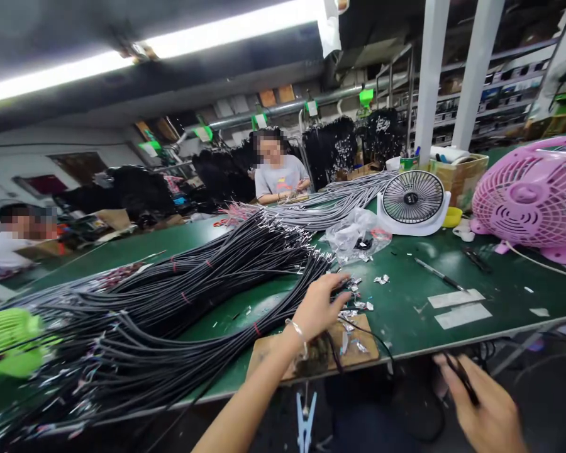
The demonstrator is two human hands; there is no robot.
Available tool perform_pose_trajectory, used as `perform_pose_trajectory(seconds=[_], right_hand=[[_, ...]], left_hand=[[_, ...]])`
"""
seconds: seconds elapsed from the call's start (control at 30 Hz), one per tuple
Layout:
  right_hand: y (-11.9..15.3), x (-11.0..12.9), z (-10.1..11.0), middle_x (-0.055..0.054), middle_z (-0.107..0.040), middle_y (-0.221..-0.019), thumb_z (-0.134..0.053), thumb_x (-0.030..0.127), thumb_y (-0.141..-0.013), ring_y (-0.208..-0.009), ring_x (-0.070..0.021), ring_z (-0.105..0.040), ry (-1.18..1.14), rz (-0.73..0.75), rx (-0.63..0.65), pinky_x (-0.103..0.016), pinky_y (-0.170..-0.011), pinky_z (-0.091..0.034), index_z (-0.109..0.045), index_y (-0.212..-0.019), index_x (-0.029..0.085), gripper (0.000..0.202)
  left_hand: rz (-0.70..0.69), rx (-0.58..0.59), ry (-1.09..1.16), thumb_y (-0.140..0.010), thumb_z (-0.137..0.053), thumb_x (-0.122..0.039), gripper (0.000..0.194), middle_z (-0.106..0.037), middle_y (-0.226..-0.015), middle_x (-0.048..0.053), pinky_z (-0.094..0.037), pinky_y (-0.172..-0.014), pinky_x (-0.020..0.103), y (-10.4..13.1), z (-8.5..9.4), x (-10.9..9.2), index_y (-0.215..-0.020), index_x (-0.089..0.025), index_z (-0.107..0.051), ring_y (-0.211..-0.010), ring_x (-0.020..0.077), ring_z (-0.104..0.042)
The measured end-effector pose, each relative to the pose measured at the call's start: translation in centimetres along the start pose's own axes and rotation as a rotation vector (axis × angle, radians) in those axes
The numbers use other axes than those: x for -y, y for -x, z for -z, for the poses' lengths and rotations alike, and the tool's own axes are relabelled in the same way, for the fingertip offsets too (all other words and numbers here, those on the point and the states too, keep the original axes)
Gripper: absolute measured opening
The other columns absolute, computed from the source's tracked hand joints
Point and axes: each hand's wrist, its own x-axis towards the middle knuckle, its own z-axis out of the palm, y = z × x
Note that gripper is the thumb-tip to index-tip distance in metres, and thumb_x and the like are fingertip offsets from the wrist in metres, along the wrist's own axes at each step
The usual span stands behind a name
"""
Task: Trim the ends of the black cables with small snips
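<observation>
Left hand [318, 306] stretched out over the green table [405, 308], fingers spread and loose, touching the near ends of the big black cable pile [170, 302]. Right hand [485, 412] low and near, below the table edge, pinching a thin black cable [462, 377]. Small silver bits [358, 302] just beside the left hand. White fan [412, 201] far right.

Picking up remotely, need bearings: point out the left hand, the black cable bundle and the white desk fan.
left hand [318, 308], head view, back of the hand.
black cable bundle [207, 277], head view, middle of the pile.
white desk fan [412, 198], head view, front grille.
</observation>
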Motion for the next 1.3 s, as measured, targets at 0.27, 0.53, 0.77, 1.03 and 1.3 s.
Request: perform_pose_trajectory(seconds=[0.27,0.53,0.77,1.03,1.3], right_hand=[[-21.2,4.8,-14.7,-0.003,-0.068,-0.076,-0.044,0.029,-0.089,-0.066,-0.0166,-0.061,-0.178,0.1,0.298,-0.026,-0.061,-0.046,-0.064,-0.088,0.019,0.022],[-19.9,2.4,-15.8,-0.003,-0.056,-0.069,-0.056,0.026,-0.083,-0.061,-0.0144,-0.051,-0.146,0.082,0.313,-0.025,-0.058,-0.039,-0.064,-0.075,0.016,0.015],[-19.6,3.4,-15.6,-0.002,-0.058,-0.071,-0.06,0.027,-0.082,-0.065,-0.0136,-0.053,-0.196,0.108,0.361,-0.025,-0.062,-0.041,-0.066,-0.078,0.017,0.012],[-19.4,4.7,-14.8,-0.001,-0.05,-0.067,-0.059,0.026,-0.081,-0.061,-0.0129,-0.046,-0.374,-0.053,0.415,-0.026,-0.056,-0.036,-0.061,-0.067,0.016,0.016],[-18.8,5.2,-15.5,0.009,-0.029,-0.052,-0.06,0.048,-0.075,-0.042,-0.0052,-0.021,-0.89,-0.524,0.672,-0.019,-0.037,-0.019,-0.052,-0.077,0.015,0.034]], left_hand=[[0.158,0.006,0.268,-0.085,-0.046,-0.027,0.043,-0.063,-0.072,0.005,-0.048,-0.061,0.027,-5.6,-2.5,8.6,-0.124,-0.011,-0.051,-0.058,0.0138,-0.057],[0.246,0.005,0.515,-0.087,-0.04,-0.042,0.046,-0.044,-0.054,-0.004,-0.027,-0.04,0.017,-5.0,-1.5,8.5,-0.115,-0.009,-0.058,-0.042,0.0067,-0.034],[0.249,-0.104,0.396,-0.081,-0.053,-0.033,0.025,-0.063,-0.069,0.005,-0.04,-0.054,0.021,-4.4,-0.8,6.5,-0.085,-0.013,-0.069,-0.059,0.0125,-0.052],[0.347,0.067,0.663,-0.078,-0.057,-0.036,0.027,-0.048,-0.053,-0.003,-0.03,-0.042,0.018,-4.4,0.0,6.0,-0.081,-0.009,-0.061,-0.043,0.0066,-0.038],[0.184,-0.009,0.532,-0.079,-0.059,-0.031,0.022,-0.045,-0.058,-0.002,-0.028,-0.05,0.02,-3.3,1.2,5.5,-0.068,-0.012,-0.06,-0.053,0.0078,-0.037]])
